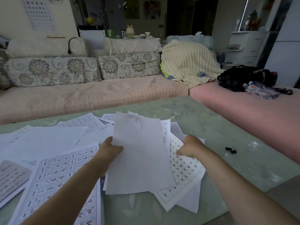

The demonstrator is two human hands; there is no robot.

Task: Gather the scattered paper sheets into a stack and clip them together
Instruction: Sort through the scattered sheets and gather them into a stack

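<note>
White blank sheet point(141, 156) pinched by left hand point(110, 150), right hand point(190, 146) gripping printed sheets point(186, 169) beside it

Blank sheet point(139, 153) tilted over scattered printed sheets point(61, 172), black clips point(231, 150) apart

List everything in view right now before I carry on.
blank sheet: one, white, lifted above the pile at centre
printed sheets: many, white with black characters, scattered on the table
binder clips: apparently two, black, on the table right of the papers
table: one, pale green, foreground
sofa: one, pink, behind the table
cushions: two, floral grey, on the sofa back
blanket: one, cream, on the sofa at right
bag: one, black, far right
water bottle: one, clear, beside the bag
left hand: pinches the blank sheet's left edge
right hand: holds printed sheets under the blank one
</note>
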